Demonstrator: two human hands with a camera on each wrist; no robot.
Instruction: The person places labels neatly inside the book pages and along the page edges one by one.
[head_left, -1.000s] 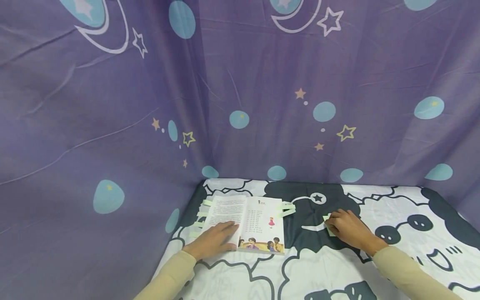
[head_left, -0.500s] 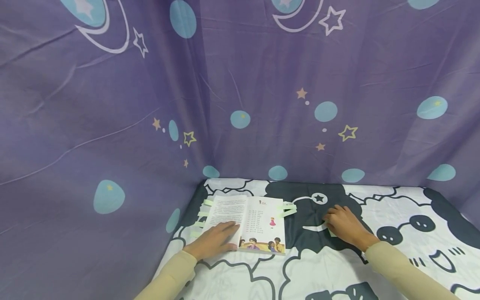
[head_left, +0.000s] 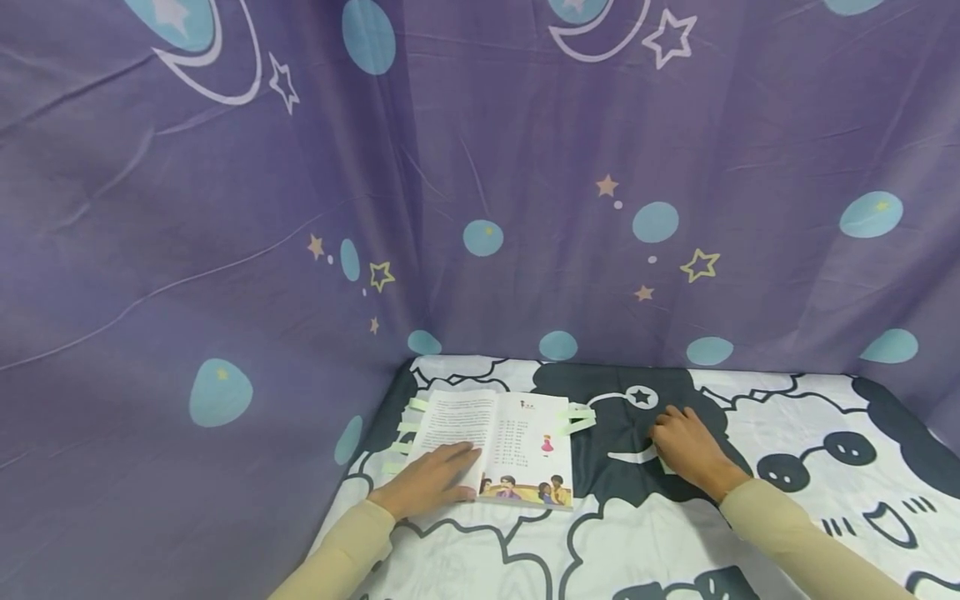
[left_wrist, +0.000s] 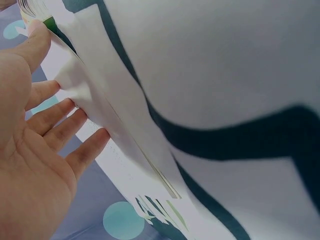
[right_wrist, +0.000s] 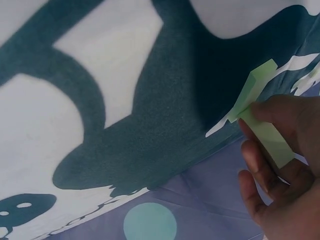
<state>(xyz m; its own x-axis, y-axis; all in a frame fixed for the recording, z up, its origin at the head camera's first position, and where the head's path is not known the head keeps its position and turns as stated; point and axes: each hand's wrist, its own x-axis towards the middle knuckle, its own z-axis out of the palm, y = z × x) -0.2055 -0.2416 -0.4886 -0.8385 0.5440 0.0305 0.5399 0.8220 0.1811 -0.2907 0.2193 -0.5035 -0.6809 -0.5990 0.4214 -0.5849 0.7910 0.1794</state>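
Note:
An open book point(head_left: 521, 450) lies on the cloth-covered surface, text on its left page and small pictures on the right. My left hand point(head_left: 431, 483) rests with extended fingers on the lower left page; in the left wrist view its fingertips touch the paper. To the right of the book, my right hand point(head_left: 690, 450) is low over the dark patch of cloth. The right wrist view shows its thumb and index finger pinching a pale green sticky note point(right_wrist: 274, 142). A second green sticky piece point(right_wrist: 255, 82) lies on the cloth right by the fingertips.
Several green tabs point(head_left: 406, 427) stick out from the book's left edge, and a few more tabs point(head_left: 579, 419) from its right. The cloth point(head_left: 645, 533) has a black and white cartoon print. Purple curtains point(head_left: 525, 167) hang behind and at the left.
My right hand has shifted slightly and turned, its fingers now covering more of the green sticky pieces. The left hand and the book stay in place; the head view drifts slightly.

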